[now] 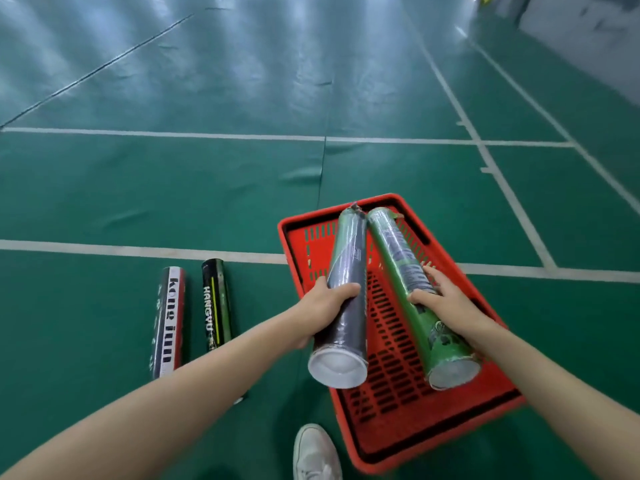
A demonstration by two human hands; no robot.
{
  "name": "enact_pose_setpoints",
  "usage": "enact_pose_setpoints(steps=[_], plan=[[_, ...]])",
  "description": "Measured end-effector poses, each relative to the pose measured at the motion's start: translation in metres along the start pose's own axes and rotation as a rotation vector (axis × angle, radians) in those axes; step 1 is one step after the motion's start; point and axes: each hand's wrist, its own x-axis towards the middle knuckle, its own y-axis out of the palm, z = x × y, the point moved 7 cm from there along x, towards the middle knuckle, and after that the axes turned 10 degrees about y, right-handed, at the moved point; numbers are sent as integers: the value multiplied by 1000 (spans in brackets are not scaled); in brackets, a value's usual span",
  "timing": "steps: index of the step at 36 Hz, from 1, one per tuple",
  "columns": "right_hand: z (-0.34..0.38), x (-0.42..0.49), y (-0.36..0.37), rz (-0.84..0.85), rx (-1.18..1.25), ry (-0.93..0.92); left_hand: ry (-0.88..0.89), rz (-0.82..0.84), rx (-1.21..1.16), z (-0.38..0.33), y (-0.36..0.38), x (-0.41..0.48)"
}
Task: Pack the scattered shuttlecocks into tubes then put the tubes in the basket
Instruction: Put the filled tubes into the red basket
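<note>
**Two tubes held over the basket**

Your left hand [323, 306] is wrapped round the dark tube [346, 268], and your right hand [450, 303] grips the green tube [394, 251] from its right side. Both tubes slant above the red basket [394, 403], white caps toward you and far ends close together. You cannot tell whether either touches the basket, which sits on the green floor [138, 188]. To its left, a striped tube [169, 320] and a black tube [216, 303] lie side by side on the floor. A white shoe [315, 452] shows beside the basket's near corner.
</note>
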Motion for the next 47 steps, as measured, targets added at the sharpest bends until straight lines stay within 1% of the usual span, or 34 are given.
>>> enact_pose_setpoints(steps=[3, 7, 9, 12, 21, 31, 37, 44, 47], plan=[[-13, 17, 11, 4, -13, 3, -21, -33, 65, 12, 0, 1], [-6, 20, 30, -25, 2, 10, -25, -64, 246, 26, -8, 10], [-8, 25, 36, -43, -5, -5, -30, -86, 253, 28, -15, 18], [-10, 27, 40, -82, -20, -33, -58, -87, 179, 24, -21, 28], [-6, 41, 46, -94, -73, -38, -97, -58, 201, 13, -35, 44], [2, 53, 54, -86, -89, 7, -63, -37, 501, -2, -55, 68], [4, 57, 59, -89, -75, 6, -60, -22, 604, -3, -58, 74], [37, 70, 68, -46, -82, -22, -45, -44, 757, -15, -74, 83], [38, 74, 72, -44, -79, -1, -27, -16, 750, -20, -70, 86]])
